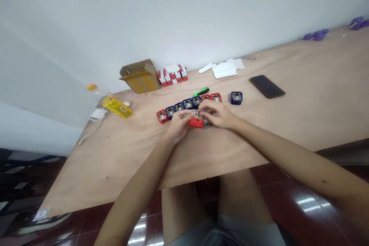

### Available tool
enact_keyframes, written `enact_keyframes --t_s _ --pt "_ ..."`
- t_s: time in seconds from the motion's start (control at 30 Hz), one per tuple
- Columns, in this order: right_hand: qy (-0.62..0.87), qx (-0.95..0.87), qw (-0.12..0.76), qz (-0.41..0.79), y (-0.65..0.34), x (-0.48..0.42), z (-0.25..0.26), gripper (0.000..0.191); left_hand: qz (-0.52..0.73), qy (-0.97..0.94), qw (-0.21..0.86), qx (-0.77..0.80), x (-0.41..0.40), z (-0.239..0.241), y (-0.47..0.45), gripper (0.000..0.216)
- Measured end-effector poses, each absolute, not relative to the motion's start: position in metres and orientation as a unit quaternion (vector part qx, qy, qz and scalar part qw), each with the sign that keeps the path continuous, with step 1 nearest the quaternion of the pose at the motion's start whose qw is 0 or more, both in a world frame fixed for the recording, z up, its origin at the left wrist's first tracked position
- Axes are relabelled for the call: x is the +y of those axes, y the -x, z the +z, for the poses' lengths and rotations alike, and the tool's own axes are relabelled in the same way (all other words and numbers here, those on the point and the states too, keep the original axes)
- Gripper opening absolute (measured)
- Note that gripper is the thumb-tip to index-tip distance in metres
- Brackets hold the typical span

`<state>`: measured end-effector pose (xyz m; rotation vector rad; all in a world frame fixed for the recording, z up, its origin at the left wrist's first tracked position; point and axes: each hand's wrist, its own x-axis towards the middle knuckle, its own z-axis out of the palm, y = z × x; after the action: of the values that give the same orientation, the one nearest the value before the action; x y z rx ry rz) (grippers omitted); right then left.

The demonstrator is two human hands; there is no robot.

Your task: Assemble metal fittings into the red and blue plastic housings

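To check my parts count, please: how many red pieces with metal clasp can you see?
4: one red piece at the row's left end, two at its right end, one between the left hand and right hand. Hands may hide more.

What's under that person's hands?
A red piece and shiny metal links sit under the left hand and right hand, which cover the rest of them.

A red plastic-cased metal clasp (196,123), partly hidden, sits just before a row of red and blue clasps (187,103).
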<state>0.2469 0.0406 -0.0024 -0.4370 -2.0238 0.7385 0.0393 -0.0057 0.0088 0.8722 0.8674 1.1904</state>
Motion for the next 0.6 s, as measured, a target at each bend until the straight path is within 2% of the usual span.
enact_keyframes --t_s 0.1,0.27,0.6 --pt "0.163 -0.822 0.463 0.29 -0.247 0.041 -0.003 0.025 0.531 -0.38 0.655 0.381 -0.005 0.009 -0.04 0.041" --pt "0.184 -0.819 0.455 0.296 -0.247 0.039 0.001 0.019 0.53 -0.377 0.664 0.368 -0.004 0.008 -0.039 0.04" --pt "0.165 -0.823 0.46 0.291 -0.245 0.039 -0.003 0.026 0.51 -0.384 0.679 0.362 -0.002 0.0 -0.03 0.039"
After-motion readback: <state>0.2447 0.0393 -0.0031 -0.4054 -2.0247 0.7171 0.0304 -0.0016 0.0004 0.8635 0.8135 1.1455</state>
